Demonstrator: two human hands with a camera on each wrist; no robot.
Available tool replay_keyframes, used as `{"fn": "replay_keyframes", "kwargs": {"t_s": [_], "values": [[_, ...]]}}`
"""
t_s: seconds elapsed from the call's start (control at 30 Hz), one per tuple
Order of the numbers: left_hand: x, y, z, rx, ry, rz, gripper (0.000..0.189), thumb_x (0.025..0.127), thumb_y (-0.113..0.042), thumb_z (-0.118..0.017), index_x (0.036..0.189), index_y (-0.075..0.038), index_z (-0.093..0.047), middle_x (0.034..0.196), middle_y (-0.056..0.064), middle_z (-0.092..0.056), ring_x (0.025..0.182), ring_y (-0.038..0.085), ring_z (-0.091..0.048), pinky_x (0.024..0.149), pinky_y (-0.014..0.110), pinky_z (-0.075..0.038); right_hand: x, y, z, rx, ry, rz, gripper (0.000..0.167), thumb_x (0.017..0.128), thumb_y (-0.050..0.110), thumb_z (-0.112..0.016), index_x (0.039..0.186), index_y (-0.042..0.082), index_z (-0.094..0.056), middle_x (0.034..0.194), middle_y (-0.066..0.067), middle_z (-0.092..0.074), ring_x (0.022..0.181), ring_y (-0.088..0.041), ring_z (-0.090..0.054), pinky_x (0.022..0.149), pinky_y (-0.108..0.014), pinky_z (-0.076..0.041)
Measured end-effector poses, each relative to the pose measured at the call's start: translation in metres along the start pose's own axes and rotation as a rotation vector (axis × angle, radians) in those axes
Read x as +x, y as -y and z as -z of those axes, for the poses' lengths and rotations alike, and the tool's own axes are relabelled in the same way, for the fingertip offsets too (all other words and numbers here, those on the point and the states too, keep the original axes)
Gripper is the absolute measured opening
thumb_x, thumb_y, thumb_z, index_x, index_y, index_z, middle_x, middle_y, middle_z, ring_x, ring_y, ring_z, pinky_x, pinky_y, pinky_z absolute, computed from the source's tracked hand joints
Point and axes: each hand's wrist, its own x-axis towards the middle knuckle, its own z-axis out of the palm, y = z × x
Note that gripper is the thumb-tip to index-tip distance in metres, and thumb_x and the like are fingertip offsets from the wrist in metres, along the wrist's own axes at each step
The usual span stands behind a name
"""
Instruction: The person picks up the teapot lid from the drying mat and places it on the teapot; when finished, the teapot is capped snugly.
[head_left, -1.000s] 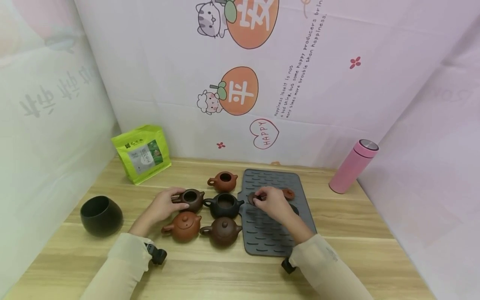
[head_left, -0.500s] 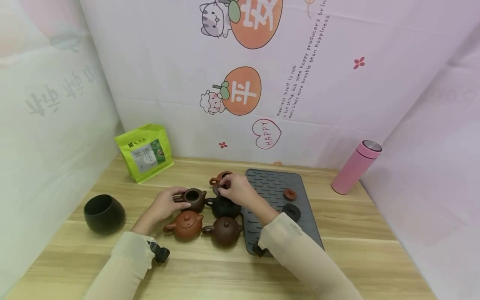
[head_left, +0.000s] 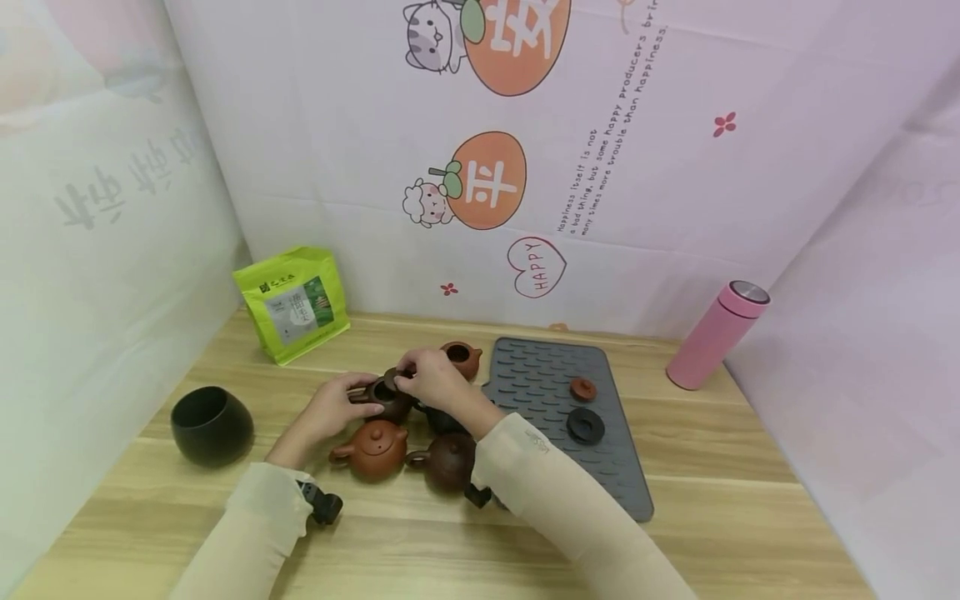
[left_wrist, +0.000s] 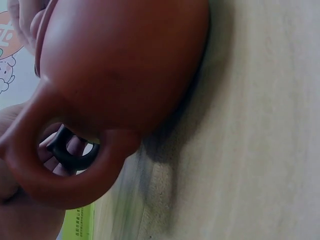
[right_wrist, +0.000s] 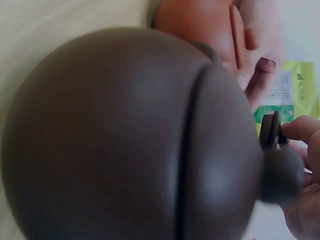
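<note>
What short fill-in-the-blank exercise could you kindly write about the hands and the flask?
1. The lid in the right hand is dark ____.
2. The left hand holds an open ____ near that lid.
3. The pink flask stands to the ____ of the grey mat.

Missing words: brown; teapot; right.

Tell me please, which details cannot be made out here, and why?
Head: much of the black teapot, behind the right hand and forearm.
Head: the spout of the lidded dark brown teapot, behind the right sleeve.
Head: finest print on the green bag, too small.
Left wrist: the spout of the lidded red teapot, beyond the top edge.
Right wrist: part of the dark brown teapot, beyond the bottom edge.
</note>
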Motion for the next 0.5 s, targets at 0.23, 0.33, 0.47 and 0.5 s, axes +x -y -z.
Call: {"fn": "replay_keyframes", "kwargs": {"t_s": [0.23, 0.33, 0.47, 0.5], "values": [[-0.001, 0.001, 0.000, -0.041, -0.010, 0.004, 0.049, 0.083, -0.008, -0.078, 0.126, 0.006, -0.060, 0.127, 0.025, -0.057, 0.117, 0.040, -0.054, 0.098, 0.051, -0.043, 0.008, 0.002, -0.016, -0.097, -0.007, 0.059, 0.018, 0.094, 0.022, -0.068, 0.108, 0.010, -0.070, 0.103, -0.001, -0.064, 0.089, -0.012, -0.060, 0.070, -0.022, -0.050], [0.000, 0.002, -0.001, -0.035, -0.013, 0.006, 0.048, 0.083, -0.008, -0.078, 0.126, 0.005, -0.061, 0.127, 0.024, -0.057, 0.118, 0.040, -0.053, 0.099, 0.051, -0.042, 0.009, 0.002, -0.021, -0.126, -0.003, 0.059, 0.019, 0.093, 0.023, -0.069, 0.107, 0.010, -0.070, 0.103, -0.002, -0.063, 0.089, -0.013, -0.059, 0.070, -0.023, -0.050], [0.000, 0.002, -0.001, -0.014, -0.014, 0.010, 0.048, 0.084, -0.010, -0.078, 0.126, 0.005, -0.060, 0.127, 0.024, -0.057, 0.119, 0.040, -0.052, 0.100, 0.052, -0.041, 0.011, 0.000, -0.025, -0.162, -0.002, 0.048, 0.019, 0.093, 0.024, -0.069, 0.108, 0.012, -0.070, 0.104, -0.001, -0.063, 0.090, -0.013, -0.058, 0.071, -0.023, -0.049], [-0.001, 0.002, -0.001, -0.012, -0.012, 0.010, 0.049, 0.084, -0.011, -0.078, 0.126, 0.005, -0.060, 0.127, 0.024, -0.057, 0.119, 0.041, -0.052, 0.100, 0.053, -0.041, 0.011, 0.000, -0.026, -0.164, -0.004, 0.048, 0.019, 0.093, 0.024, -0.069, 0.108, 0.013, -0.070, 0.105, -0.001, -0.063, 0.091, -0.013, -0.059, 0.072, -0.023, -0.049]]}}
